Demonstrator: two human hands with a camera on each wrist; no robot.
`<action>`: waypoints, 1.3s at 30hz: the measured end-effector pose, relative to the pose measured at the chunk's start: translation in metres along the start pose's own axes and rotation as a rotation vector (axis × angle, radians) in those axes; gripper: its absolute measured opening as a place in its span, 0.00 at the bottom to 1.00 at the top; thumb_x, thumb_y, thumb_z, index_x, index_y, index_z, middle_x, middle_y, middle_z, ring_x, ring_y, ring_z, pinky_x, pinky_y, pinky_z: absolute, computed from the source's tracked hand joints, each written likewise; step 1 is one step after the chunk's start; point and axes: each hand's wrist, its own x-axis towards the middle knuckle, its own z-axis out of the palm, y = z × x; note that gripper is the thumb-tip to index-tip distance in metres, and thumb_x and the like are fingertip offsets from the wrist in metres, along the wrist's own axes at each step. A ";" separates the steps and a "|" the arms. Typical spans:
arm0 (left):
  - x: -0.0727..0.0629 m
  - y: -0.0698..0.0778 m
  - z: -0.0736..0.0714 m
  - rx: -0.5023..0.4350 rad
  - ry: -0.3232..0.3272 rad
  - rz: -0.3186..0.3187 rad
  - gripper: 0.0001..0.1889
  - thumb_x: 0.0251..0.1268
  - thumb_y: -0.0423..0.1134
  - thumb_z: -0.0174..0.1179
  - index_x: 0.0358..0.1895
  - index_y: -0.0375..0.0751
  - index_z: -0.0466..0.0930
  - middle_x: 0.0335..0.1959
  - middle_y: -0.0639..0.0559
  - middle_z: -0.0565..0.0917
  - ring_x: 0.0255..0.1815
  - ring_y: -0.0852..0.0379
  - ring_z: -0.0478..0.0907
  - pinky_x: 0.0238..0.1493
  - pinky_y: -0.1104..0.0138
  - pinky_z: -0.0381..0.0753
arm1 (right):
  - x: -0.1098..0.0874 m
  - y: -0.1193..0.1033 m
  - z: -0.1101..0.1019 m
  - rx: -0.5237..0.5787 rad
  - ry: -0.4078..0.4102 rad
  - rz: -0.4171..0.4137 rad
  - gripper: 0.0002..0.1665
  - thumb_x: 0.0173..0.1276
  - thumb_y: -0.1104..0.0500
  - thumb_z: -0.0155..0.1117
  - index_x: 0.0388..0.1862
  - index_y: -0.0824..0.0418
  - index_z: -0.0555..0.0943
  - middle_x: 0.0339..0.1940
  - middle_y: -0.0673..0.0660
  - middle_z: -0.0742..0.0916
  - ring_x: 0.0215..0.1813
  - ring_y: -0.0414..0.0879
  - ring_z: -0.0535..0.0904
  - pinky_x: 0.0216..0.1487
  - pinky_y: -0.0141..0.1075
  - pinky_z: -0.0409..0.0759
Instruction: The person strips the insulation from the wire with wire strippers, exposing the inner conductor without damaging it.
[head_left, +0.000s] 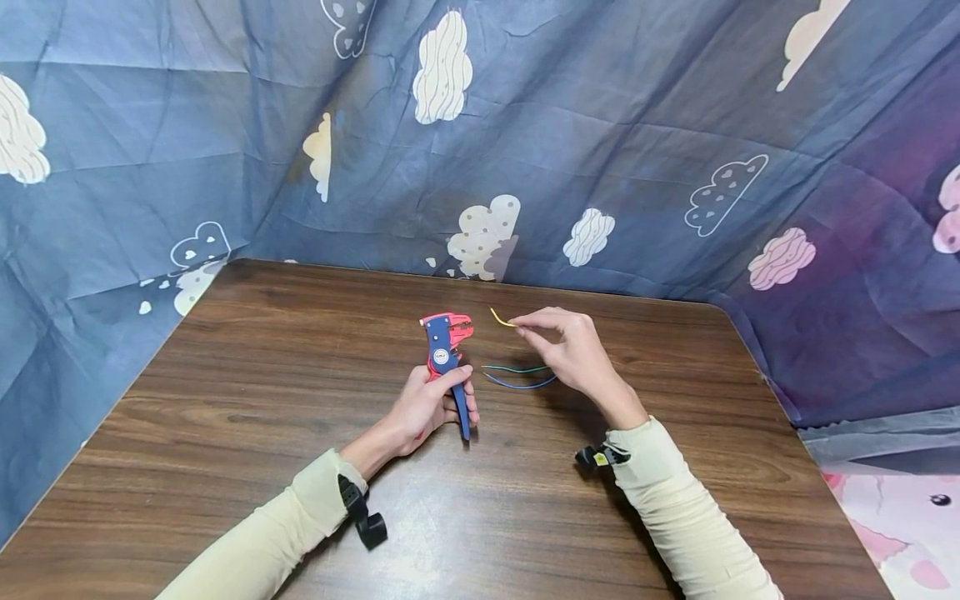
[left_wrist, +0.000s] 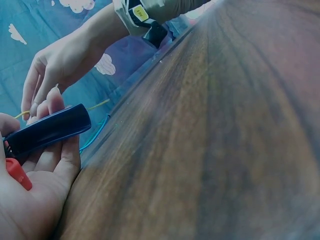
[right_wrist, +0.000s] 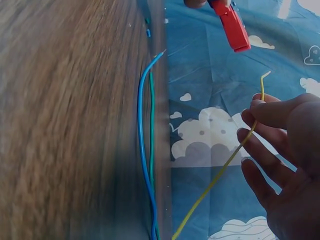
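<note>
My left hand [head_left: 423, 408] grips a blue and red wire stripper [head_left: 438, 337] by its handles, its head pointing away from me. In the left wrist view, fingers sit behind the blue handle [left_wrist: 55, 129]. To the right, my right hand [head_left: 573, 348] pinches a yellow wire [right_wrist: 212, 182] between thumb and fingertips, above the table. Its short end, bent and pale at the tip, points towards the stripper, with a gap between them. A green wire [head_left: 513, 370] and a blue wire [head_left: 521, 387] lie side by side on the table, partly hidden by the right hand.
The brown wooden table [head_left: 247, 400] bears tiny blue and green scraps [right_wrist: 148, 33], seen in the right wrist view. Dark blue cloth [head_left: 375, 192] with cloud prints hangs behind the table and at its sides. Each wrist wears a strapped black camera [head_left: 367, 525].
</note>
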 end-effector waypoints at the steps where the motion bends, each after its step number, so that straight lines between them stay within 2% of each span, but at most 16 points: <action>1: 0.000 0.000 0.000 0.001 0.000 0.000 0.19 0.83 0.49 0.62 0.44 0.32 0.77 0.30 0.47 0.85 0.29 0.50 0.89 0.45 0.54 0.94 | 0.000 0.001 0.000 -0.006 0.004 -0.005 0.11 0.72 0.64 0.77 0.50 0.52 0.94 0.45 0.50 0.95 0.50 0.45 0.91 0.56 0.44 0.88; 4: 0.000 0.000 0.000 0.001 0.001 -0.002 0.19 0.82 0.49 0.62 0.44 0.32 0.77 0.31 0.47 0.85 0.30 0.50 0.89 0.45 0.54 0.94 | 0.001 0.005 0.001 -0.031 0.006 -0.029 0.11 0.72 0.65 0.77 0.49 0.54 0.94 0.45 0.50 0.95 0.52 0.47 0.90 0.56 0.43 0.87; 9: 0.001 0.000 0.000 -0.001 0.001 -0.005 0.23 0.82 0.49 0.62 0.47 0.26 0.75 0.31 0.47 0.85 0.30 0.51 0.89 0.45 0.54 0.94 | 0.003 0.010 0.000 -0.081 -0.020 -0.069 0.11 0.71 0.67 0.76 0.49 0.56 0.94 0.46 0.52 0.95 0.53 0.51 0.89 0.57 0.49 0.86; 13: 0.001 0.000 0.000 0.001 -0.001 -0.005 0.20 0.82 0.49 0.62 0.45 0.30 0.77 0.31 0.47 0.85 0.30 0.51 0.89 0.45 0.54 0.94 | 0.006 0.013 -0.002 -0.135 -0.035 -0.088 0.11 0.71 0.66 0.76 0.48 0.55 0.94 0.48 0.54 0.94 0.56 0.54 0.87 0.59 0.52 0.84; 18: 0.001 0.000 -0.001 0.000 0.000 -0.007 0.18 0.82 0.49 0.62 0.42 0.33 0.78 0.31 0.47 0.85 0.30 0.51 0.90 0.45 0.55 0.94 | 0.010 0.019 -0.001 -0.232 -0.035 -0.098 0.09 0.73 0.63 0.75 0.49 0.54 0.94 0.56 0.58 0.91 0.64 0.56 0.81 0.66 0.53 0.80; 21: 0.001 0.000 -0.001 -0.003 0.003 -0.010 0.20 0.82 0.49 0.62 0.44 0.31 0.77 0.31 0.47 0.85 0.30 0.51 0.90 0.45 0.55 0.94 | 0.013 0.022 0.000 -0.267 -0.048 -0.070 0.09 0.74 0.62 0.74 0.49 0.53 0.94 0.58 0.58 0.89 0.65 0.55 0.79 0.63 0.52 0.81; 25: 0.001 0.001 -0.002 -0.014 -0.008 -0.021 0.23 0.82 0.49 0.62 0.48 0.25 0.75 0.32 0.47 0.86 0.31 0.51 0.90 0.47 0.54 0.94 | 0.013 0.024 0.005 -0.283 -0.095 -0.042 0.10 0.75 0.61 0.73 0.50 0.51 0.94 0.56 0.54 0.89 0.62 0.53 0.80 0.57 0.50 0.83; 28: 0.002 0.002 -0.004 -0.025 -0.029 -0.035 0.22 0.83 0.49 0.61 0.47 0.27 0.76 0.32 0.47 0.86 0.32 0.50 0.90 0.47 0.53 0.94 | 0.010 0.023 0.008 -0.286 -0.142 -0.032 0.11 0.76 0.61 0.73 0.52 0.50 0.94 0.54 0.52 0.89 0.59 0.51 0.82 0.54 0.50 0.85; 30: 0.002 0.003 -0.005 -0.029 -0.043 -0.046 0.22 0.84 0.50 0.59 0.46 0.28 0.77 0.32 0.46 0.87 0.32 0.50 0.90 0.47 0.54 0.94 | 0.008 0.023 0.008 -0.287 -0.162 -0.023 0.11 0.76 0.60 0.73 0.53 0.50 0.93 0.53 0.52 0.90 0.58 0.50 0.82 0.51 0.49 0.85; 33: 0.001 0.005 -0.005 -0.032 -0.061 -0.056 0.25 0.86 0.55 0.53 0.50 0.30 0.77 0.31 0.45 0.88 0.33 0.49 0.91 0.46 0.54 0.94 | 0.007 0.022 0.007 -0.300 -0.168 -0.012 0.11 0.76 0.60 0.73 0.53 0.49 0.93 0.53 0.51 0.90 0.57 0.49 0.82 0.51 0.48 0.86; 39: -0.003 0.007 -0.005 -0.027 -0.099 -0.060 0.37 0.87 0.66 0.34 0.65 0.30 0.61 0.36 0.44 0.88 0.35 0.47 0.92 0.45 0.55 0.93 | 0.007 0.023 0.007 -0.340 -0.199 -0.029 0.12 0.75 0.61 0.74 0.52 0.49 0.94 0.52 0.52 0.90 0.56 0.49 0.82 0.53 0.49 0.86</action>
